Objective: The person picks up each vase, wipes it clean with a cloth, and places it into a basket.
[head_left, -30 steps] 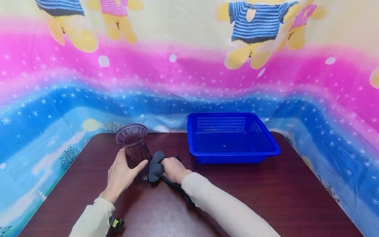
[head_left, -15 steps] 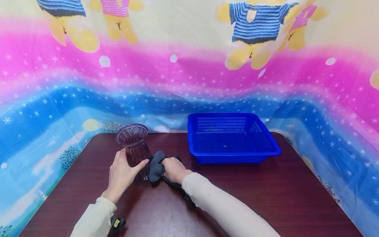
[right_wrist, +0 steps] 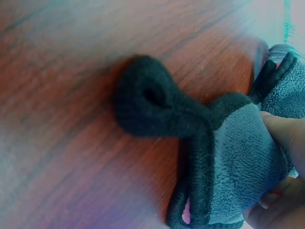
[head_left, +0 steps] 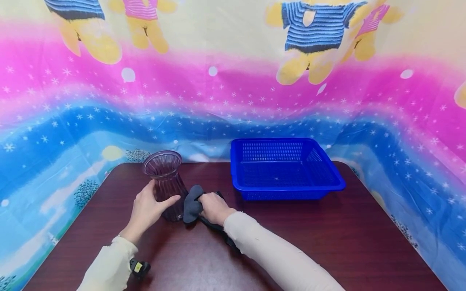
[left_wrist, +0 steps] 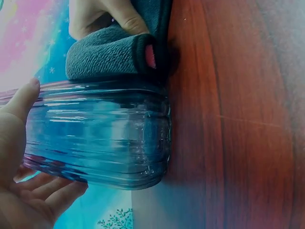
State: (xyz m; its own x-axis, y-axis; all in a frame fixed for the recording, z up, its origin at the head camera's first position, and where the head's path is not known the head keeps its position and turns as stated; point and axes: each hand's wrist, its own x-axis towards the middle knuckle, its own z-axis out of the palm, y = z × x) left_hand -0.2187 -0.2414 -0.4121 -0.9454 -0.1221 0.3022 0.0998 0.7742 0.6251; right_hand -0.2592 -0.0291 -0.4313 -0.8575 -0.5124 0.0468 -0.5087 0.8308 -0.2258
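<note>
A purple-tinted ribbed glass vase [head_left: 168, 190] with a flared rim stands upright at the left of the table. My left hand [head_left: 147, 208] is around it, thumb on the near side and fingers along the far-left side. In the left wrist view the vase [left_wrist: 105, 136] lies sideways between thumb and fingers, its base at the wood. My right hand [head_left: 215, 208] grips a grey cleaning cloth [head_left: 193, 205] with black edging, right at the vase's lower right side. The right wrist view shows this cloth [right_wrist: 245, 162] bunched and folded in the fingers, its black edge loop hanging out over the table.
A blue plastic basket [head_left: 291, 189] with perforated walls stands at the back right of the dark red-brown table [head_left: 309, 238]. Behind the table hangs a colourful printed curtain [head_left: 218, 93]. A small black device [head_left: 140, 267] is on the left wrist.
My left hand has shifted slightly to the left, its wrist lower left than half a second ago. The vase, the right hand and the cloth have hardly moved.
</note>
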